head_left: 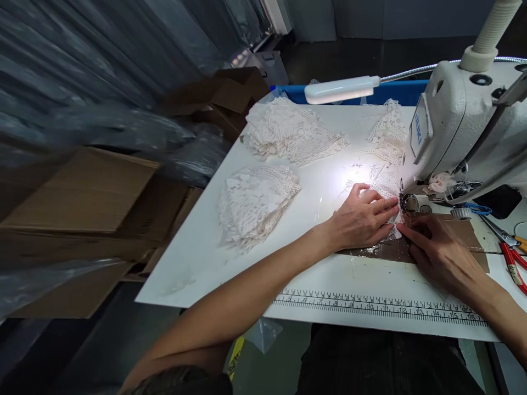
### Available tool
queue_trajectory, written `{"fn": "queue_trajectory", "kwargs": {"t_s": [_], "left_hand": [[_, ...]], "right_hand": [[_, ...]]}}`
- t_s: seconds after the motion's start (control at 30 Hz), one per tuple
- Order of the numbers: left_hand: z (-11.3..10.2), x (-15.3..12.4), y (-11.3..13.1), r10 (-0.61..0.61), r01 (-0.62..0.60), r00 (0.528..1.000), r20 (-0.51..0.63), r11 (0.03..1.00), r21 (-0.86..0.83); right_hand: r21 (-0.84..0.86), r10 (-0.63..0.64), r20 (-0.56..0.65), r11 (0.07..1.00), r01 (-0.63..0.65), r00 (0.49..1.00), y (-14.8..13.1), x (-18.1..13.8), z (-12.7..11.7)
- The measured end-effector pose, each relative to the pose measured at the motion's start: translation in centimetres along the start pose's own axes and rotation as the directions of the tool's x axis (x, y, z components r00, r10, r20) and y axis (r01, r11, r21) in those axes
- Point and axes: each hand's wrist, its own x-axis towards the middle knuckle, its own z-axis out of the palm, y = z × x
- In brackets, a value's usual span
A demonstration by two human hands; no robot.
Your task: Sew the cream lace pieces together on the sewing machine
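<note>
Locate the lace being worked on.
Right of centre in the head view, the lace lies partly under the left hand, beside the sewing machine, with the right hand at its edge.

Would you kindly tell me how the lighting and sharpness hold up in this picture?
Head view: glare below the lamp bleaches the white table beside the left hand; cardboard boxes look dim and soft; ruler markings stay fairly crisp.

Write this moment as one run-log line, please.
Left hand: resting on white lace | right hand: at lace edge | sewing machine: beside hands
</note>
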Motion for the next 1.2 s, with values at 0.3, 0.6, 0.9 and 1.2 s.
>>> {"fn": "queue_trajectory", "kwargs": {"t_s": [0.3, 0.6, 0.9, 1.2], "left_hand": [[0.10, 0.04, 0.15, -0.007, 0.006, 1.000, -0.009, 1.000, -0.029], [-0.09, 0.05, 0.00, -0.012, 0.011, 1.000, -0.018, 0.998, -0.059], [-0.21, 0.00, 0.14, -0.028, 0.030, 0.999, 0.021, 0.998, -0.059], [0.13, 0.18, 0.65, 0.041, -0.036, 0.998, -0.049, 0.996, 0.085]], "right_hand": [[0.047, 0.012, -0.003, 0.999, -0.012, 1.000, 0.14, -0.19, 0.20], [0.034, -0.026, -0.059, 0.999, 0.028, 0.998, -0.18, 0.33, -0.55], [0.074, 0.027, -0.029, 0.997, -0.025, 0.999, 0.19, -0.07, -0.31], [0.098, -0.006, -0.029, 0.995, 0.009, 1.000, 0.60, -0.13, -0.35]]}}
